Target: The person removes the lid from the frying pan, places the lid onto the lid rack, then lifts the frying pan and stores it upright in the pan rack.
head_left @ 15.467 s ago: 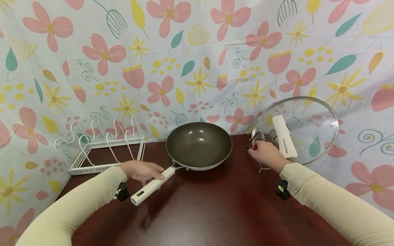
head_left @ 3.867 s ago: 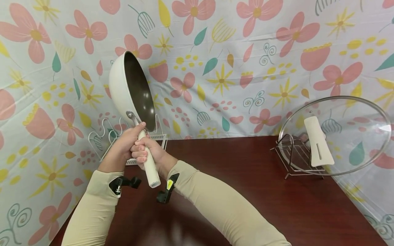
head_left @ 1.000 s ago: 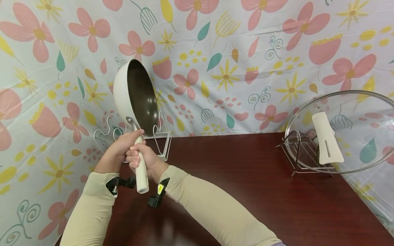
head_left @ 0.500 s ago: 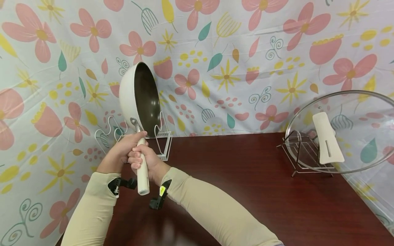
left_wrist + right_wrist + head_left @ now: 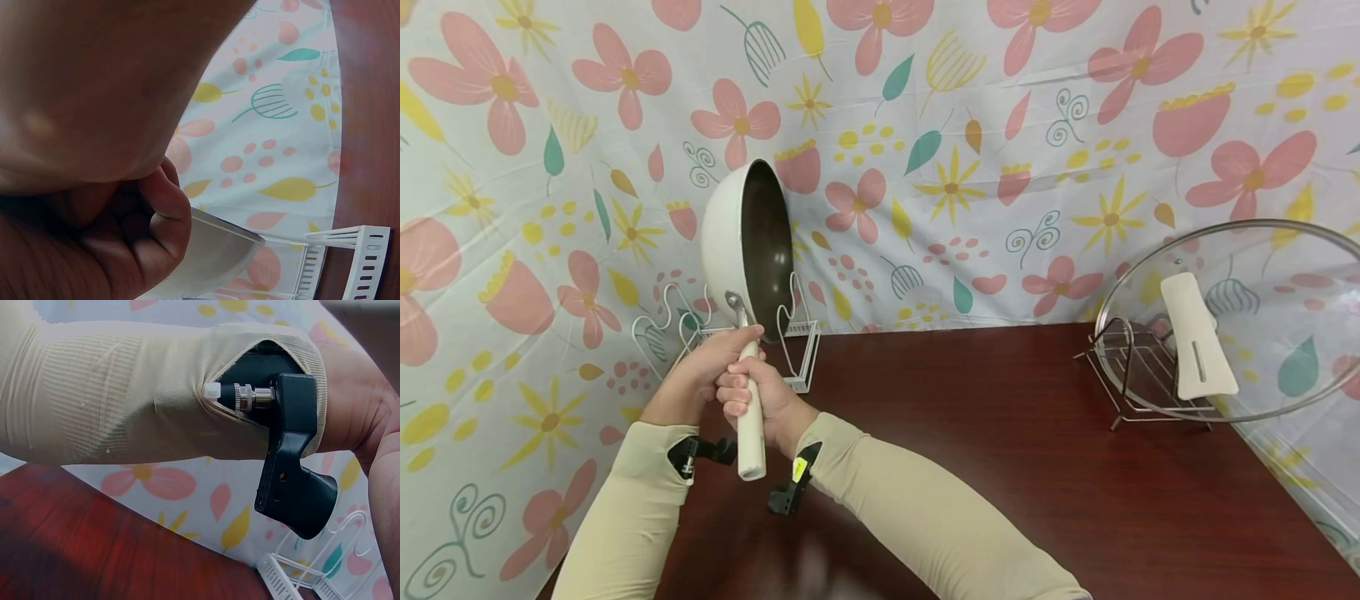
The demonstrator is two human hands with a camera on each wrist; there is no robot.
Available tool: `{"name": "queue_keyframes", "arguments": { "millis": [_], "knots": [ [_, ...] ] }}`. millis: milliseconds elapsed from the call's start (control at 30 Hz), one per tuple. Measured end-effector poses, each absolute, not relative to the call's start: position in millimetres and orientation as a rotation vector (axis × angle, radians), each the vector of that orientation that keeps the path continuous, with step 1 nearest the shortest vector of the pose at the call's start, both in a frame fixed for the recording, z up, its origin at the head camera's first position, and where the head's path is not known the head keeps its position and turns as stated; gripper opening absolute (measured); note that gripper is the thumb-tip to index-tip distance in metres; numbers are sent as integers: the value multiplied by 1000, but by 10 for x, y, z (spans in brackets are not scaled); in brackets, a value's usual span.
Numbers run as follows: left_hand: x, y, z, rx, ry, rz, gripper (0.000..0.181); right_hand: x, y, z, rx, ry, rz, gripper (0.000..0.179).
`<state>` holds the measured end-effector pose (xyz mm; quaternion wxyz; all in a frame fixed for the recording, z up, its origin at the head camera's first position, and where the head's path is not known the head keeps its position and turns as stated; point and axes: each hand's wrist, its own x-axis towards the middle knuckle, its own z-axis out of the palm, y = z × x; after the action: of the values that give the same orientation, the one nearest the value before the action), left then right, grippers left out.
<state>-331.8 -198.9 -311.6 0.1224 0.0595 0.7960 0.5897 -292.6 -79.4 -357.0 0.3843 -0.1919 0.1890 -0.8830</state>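
Note:
A wok (image 5: 722, 242), white outside and dark inside, stands on its side over the white wire rack (image 5: 808, 354), its opening facing right. My left hand (image 5: 711, 358) grips the top of its cream handle (image 5: 751, 442), thumb along the upper end near the metal joint. Just below, my right hand (image 5: 767, 404) wraps its fingers round the same handle. The wok's lower rim lies between the rack's wire dividers in the head view, partly hidden behind the hands. In the left wrist view, curled fingers (image 5: 169, 219) overlap the pale side of the wok (image 5: 212, 256).
On the right, a glass lid (image 5: 1300, 317) with a cream handle (image 5: 1198, 337) leans in a metal wire stand (image 5: 1123, 367). A flowered cloth (image 5: 955, 242) hangs behind the dark red table (image 5: 985, 433). My left sleeve (image 5: 125, 394) crosses the right wrist view.
The wok lay on the table at first, my right hand at the wire stand. Both hands then lifted and tilted it over the rack. Lately it has shifted slightly down and right, turning more edge-on.

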Motion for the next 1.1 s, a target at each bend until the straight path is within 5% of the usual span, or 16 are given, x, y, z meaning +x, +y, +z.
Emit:
{"name": "queue_keyframes", "arguments": {
  "millis": [1100],
  "knots": [
    [-3342, -1897, -3360, 149, 2321, 1677, 43, -2919, -717, -3795, -417, 445, -2255, 37]
  ]
}}
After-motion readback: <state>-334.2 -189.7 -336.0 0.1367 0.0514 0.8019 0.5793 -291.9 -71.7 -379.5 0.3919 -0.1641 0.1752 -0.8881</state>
